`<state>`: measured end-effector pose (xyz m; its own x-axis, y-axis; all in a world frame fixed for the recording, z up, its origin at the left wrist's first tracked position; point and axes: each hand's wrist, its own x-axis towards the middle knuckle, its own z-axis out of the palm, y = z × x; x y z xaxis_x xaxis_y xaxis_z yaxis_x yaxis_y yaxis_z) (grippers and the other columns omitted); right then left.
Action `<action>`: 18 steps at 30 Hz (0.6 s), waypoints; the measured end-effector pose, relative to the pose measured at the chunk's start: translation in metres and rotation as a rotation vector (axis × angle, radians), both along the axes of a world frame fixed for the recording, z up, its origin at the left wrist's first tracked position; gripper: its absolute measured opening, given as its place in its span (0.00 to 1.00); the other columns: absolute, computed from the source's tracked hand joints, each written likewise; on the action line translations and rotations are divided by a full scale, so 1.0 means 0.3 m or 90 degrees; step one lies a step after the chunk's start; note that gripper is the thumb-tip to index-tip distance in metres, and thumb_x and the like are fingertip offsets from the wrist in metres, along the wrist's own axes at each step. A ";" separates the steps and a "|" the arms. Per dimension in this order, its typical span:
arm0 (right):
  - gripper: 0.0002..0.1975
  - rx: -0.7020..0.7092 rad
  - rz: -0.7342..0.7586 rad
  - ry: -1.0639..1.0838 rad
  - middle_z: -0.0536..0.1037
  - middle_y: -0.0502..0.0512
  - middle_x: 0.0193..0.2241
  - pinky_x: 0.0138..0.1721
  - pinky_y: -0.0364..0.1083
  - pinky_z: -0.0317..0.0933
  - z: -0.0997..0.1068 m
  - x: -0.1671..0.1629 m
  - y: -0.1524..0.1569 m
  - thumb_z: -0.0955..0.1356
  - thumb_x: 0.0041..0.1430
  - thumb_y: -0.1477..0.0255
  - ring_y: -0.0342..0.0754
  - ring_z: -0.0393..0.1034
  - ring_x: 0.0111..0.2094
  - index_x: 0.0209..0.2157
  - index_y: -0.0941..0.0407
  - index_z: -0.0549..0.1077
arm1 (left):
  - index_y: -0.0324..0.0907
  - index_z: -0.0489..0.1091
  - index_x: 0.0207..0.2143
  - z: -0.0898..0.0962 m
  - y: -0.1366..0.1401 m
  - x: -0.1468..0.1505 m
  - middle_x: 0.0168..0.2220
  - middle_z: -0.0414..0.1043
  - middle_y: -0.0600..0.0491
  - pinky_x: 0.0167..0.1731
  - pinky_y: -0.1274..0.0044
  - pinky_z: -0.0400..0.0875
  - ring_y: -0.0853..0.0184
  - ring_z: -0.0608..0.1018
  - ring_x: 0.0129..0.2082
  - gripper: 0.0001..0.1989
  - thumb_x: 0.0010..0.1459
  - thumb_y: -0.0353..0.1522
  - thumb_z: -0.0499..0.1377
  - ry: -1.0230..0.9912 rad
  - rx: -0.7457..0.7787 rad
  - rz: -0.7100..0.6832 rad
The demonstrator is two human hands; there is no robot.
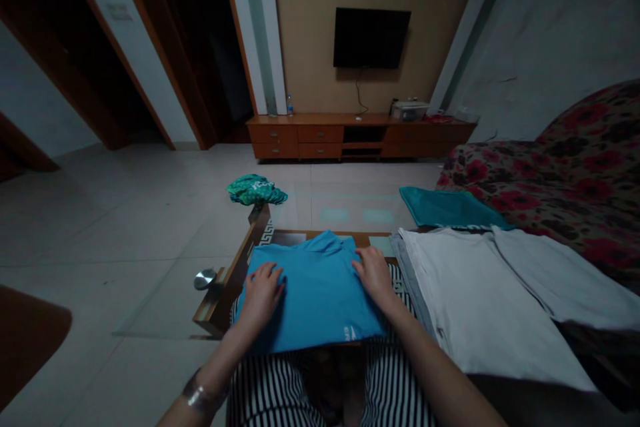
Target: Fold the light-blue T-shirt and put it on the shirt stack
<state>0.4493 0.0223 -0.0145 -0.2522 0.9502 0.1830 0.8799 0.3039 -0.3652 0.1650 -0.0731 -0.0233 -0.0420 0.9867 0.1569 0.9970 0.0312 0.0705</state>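
A bright blue shirt (317, 293) lies folded on the near edge of a glass-topped table (235, 267), hanging partly over my striped lap. My left hand (261, 293) rests flat on the shirt's left side, fingers spread. My right hand (374, 275) presses on its right side near the collar end. Neither hand grips the cloth; both lie palm down on it.
A crumpled green garment (256, 190) sits at the table's far left corner. A folded teal cloth (447, 208) and pale grey-white garments (480, 293) lie to the right. A floral sofa (575, 173) stands at right, a wooden TV cabinet (350, 137) with a TV (371, 37) at the far wall.
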 end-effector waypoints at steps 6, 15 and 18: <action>0.19 -0.138 -0.071 -0.024 0.75 0.63 0.44 0.47 0.48 0.58 -0.040 -0.189 0.219 0.66 0.59 0.58 0.55 0.66 0.48 0.42 0.57 0.77 | 0.40 0.67 0.52 0.025 0.316 -0.051 0.55 0.67 0.43 0.51 0.61 0.58 0.56 0.66 0.56 0.18 0.58 0.28 0.55 -0.030 -0.028 -0.003; 0.06 0.056 0.358 0.069 0.76 0.56 0.41 0.48 0.48 0.55 -0.036 -0.269 0.154 0.66 0.61 0.71 0.49 0.64 0.46 0.38 0.56 0.75 | 0.40 0.69 0.49 -0.026 0.413 -0.075 0.48 0.70 0.43 0.47 0.64 0.57 0.53 0.67 0.51 0.19 0.55 0.34 0.61 -0.031 -0.088 -0.032; 0.07 0.122 0.607 0.042 0.76 0.54 0.42 0.50 0.48 0.55 -0.043 -0.248 0.062 0.63 0.64 0.72 0.47 0.63 0.49 0.38 0.55 0.74 | 0.40 0.68 0.51 -0.032 0.400 -0.071 0.48 0.70 0.43 0.48 0.65 0.57 0.53 0.67 0.51 0.19 0.56 0.32 0.60 -0.026 -0.070 -0.034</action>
<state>0.3749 0.0408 -0.0274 -0.8840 0.3046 0.3547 0.2129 0.9377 -0.2746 0.1437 0.0470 -0.0328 0.0065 0.9988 0.0476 0.9939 -0.0117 0.1096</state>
